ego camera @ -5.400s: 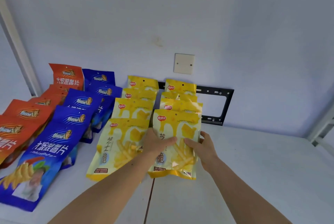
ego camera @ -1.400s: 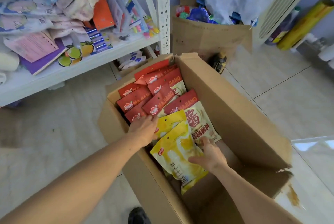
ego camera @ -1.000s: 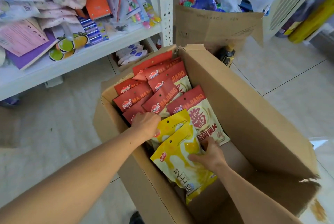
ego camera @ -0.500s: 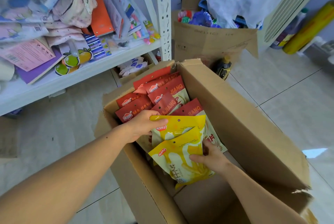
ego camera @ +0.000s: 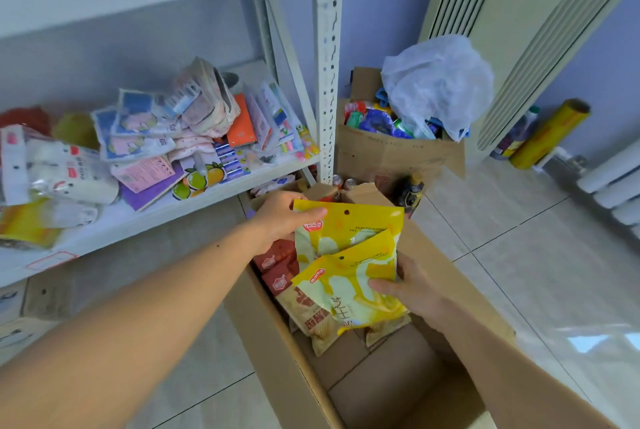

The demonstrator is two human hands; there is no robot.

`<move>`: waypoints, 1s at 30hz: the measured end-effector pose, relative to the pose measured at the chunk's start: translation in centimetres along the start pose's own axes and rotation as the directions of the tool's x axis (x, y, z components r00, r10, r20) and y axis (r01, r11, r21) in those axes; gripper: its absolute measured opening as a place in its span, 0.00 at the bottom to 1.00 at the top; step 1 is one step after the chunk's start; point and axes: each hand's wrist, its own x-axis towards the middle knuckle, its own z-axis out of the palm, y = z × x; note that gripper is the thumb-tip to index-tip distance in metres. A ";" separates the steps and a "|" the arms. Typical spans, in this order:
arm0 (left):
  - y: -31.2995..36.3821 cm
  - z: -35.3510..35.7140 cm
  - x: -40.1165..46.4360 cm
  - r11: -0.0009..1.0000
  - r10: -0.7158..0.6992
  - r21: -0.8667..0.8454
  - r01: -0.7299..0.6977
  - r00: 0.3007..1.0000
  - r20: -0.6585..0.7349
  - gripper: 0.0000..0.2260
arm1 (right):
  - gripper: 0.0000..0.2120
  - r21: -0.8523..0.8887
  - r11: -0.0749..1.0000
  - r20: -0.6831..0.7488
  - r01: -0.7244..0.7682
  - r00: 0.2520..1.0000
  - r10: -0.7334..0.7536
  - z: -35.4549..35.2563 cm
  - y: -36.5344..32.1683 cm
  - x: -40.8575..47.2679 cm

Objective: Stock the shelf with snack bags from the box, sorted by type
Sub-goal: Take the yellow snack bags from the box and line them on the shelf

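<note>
Two yellow snack bags are lifted above the open cardboard box (ego camera: 277, 342) on the floor. My left hand (ego camera: 280, 219) grips the upper yellow bag (ego camera: 349, 227) by its top left corner. My right hand (ego camera: 412, 286) holds the lower yellow bag (ego camera: 349, 293) at its right side, and that bag overlaps the upper one. Red snack bags (ego camera: 280, 264) still lie in the box beneath them, partly hidden. The white shelf unit (ego camera: 327, 58) stands to the left.
The lower shelf board (ego camera: 114, 220) holds a heap of packets, tissues and stationery. Behind the box stands a second cardboard box (ego camera: 391, 155) with a white plastic bag (ego camera: 436, 82) on top. A dark bottle (ego camera: 412, 191), a yellow roll (ego camera: 550, 132) and a radiator are at the right.
Both hands have lifted the two yellow bags up out of the box. My view has tilted upward, showing more of the shelf and the wall.
</note>
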 end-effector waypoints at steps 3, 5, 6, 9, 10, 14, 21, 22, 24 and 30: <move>4.4 -1.4 -3.3 0.997 0.071 -0.039 -0.074 0.995 -0.075 0.11 | 0.25 0.016 0.996 0.073 0.091 0.993 -0.092 -0.4 -5.7 -3.3; 6.7 -2.3 -5.7 0.989 0.096 -0.104 -0.108 0.989 -0.114 0.10 | 0.23 0.033 0.986 0.102 0.161 0.981 -0.164 -0.6 -9.1 -5.4; 7.7 -2.8 -7.1 0.982 0.118 -0.132 -0.134 0.985 -0.125 0.11 | 0.25 0.026 0.980 0.117 0.195 0.973 -0.197 -0.7 -10.6 -6.3; 9.4 -4.5 -10.8 0.965 0.160 -0.187 -0.182 0.979 -0.125 0.14 | 0.30 0.030 0.972 0.188 0.234 0.954 -0.235 -0.5 -14.7 -8.9; 9.8 -4.9 -11.9 0.964 0.169 -0.188 -0.190 0.978 -0.119 0.12 | 0.32 0.045 0.974 0.194 0.220 0.955 -0.224 -0.4 -16.0 -9.5; 11.0 -6.3 -16.2 0.947 0.183 -0.245 -0.210 0.975 -0.128 0.17 | 0.46 0.117 0.973 0.211 0.200 0.952 -0.222 0.8 -21.1 -11.7; 13.6 -10.5 -22.9 0.882 0.130 -0.416 -0.221 0.963 -0.235 0.18 | 0.17 0.073 0.966 0.335 0.249 0.906 -0.259 5.0 -29.8 -15.0; 13.8 -11.3 -23.7 0.876 0.126 -0.424 -0.227 0.959 -0.254 0.17 | 0.17 0.071 0.964 0.347 0.257 0.899 -0.266 5.8 -30.8 -15.2; 14.2 -13.2 -25.3 0.862 0.113 -0.444 -0.245 0.946 -0.303 0.17 | 0.18 0.076 0.960 0.366 0.271 0.887 -0.280 7.5 -32.4 -15.2; 13.0 -20.4 -29.0 0.835 0.069 -0.458 -0.306 0.883 -0.464 0.36 | 0.36 0.129 0.948 0.351 0.290 0.881 -0.317 13.2 -36.2 -14.4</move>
